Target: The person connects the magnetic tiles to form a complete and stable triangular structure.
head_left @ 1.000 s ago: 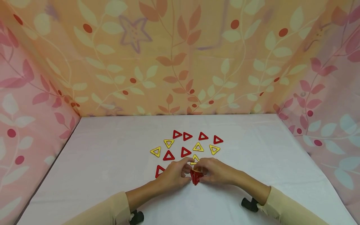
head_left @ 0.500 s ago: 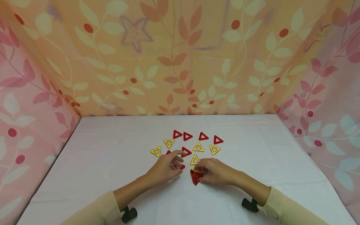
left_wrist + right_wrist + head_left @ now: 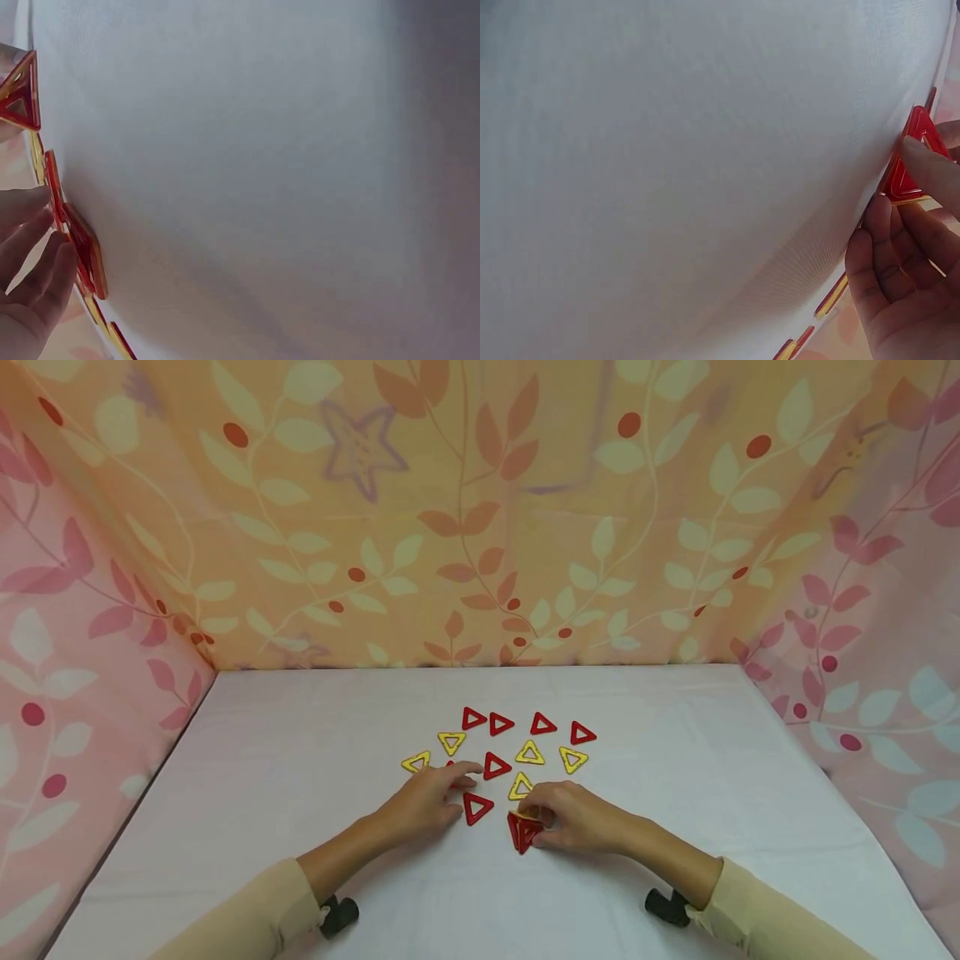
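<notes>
My right hand (image 3: 573,817) holds a small pyramid of triangle tiles (image 3: 519,832) on the table, with red faces toward me and a yellow edge on top. In the right wrist view its thumb presses a red tile face (image 3: 900,184). My left hand (image 3: 423,797), fingers loosely extended, is over a mostly hidden red triangle tile (image 3: 450,765) and holds nothing visible. Just right of its thumb a red triangle tile (image 3: 477,808) lies flat. Another red triangle tile (image 3: 496,766) lies beyond the fingertips, and a yellow triangle tile (image 3: 416,762) is partly covered by the hand.
Several red triangle tiles (image 3: 543,723) form a back row on the white tabletop (image 3: 712,760). More yellow triangle tiles (image 3: 529,752) lie in front of that row, one close to the right hand's fingers. A floral cloth (image 3: 480,568) encloses the back and sides.
My left hand has drawn away from the pyramid, moving left and slightly back. The near red tile has shifted right, from left of that hand to its right. My right hand stays put.
</notes>
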A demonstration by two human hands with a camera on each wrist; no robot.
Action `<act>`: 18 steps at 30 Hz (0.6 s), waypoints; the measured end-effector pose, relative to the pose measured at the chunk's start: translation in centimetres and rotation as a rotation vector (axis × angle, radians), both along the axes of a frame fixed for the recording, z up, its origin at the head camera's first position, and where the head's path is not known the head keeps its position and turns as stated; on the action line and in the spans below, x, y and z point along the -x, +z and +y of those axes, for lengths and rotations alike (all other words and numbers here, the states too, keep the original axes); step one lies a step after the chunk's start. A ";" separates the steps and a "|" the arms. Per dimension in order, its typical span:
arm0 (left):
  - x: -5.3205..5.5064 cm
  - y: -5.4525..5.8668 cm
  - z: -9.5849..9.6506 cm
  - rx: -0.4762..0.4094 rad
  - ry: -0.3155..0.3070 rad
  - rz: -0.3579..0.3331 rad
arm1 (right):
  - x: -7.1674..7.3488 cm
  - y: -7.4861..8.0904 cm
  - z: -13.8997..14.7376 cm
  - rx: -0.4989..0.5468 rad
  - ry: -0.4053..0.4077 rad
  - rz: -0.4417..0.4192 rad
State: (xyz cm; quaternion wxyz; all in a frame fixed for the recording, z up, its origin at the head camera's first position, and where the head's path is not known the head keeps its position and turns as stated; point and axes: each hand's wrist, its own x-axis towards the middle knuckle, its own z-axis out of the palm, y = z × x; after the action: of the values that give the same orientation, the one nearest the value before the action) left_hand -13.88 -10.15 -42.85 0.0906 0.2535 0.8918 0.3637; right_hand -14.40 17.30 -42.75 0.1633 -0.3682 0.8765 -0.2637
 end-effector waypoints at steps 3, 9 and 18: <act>0.1 -0.2 0.3 0.030 -0.026 0.009 | 0.0 0.1 0.0 0.001 -0.002 -0.004; -0.1 -0.2 0.6 0.064 -0.042 0.002 | -0.1 0.1 0.0 0.010 0.006 0.002; -0.6 -0.1 1.0 0.101 -0.056 0.039 | 0.0 0.0 0.0 0.014 0.004 0.001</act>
State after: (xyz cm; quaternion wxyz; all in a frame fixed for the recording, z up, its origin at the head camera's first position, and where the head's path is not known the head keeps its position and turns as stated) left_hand -13.27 -9.12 -42.98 0.0962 0.2806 0.9030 0.3107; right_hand -14.37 17.29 -42.77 0.1607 -0.3712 0.8740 -0.2694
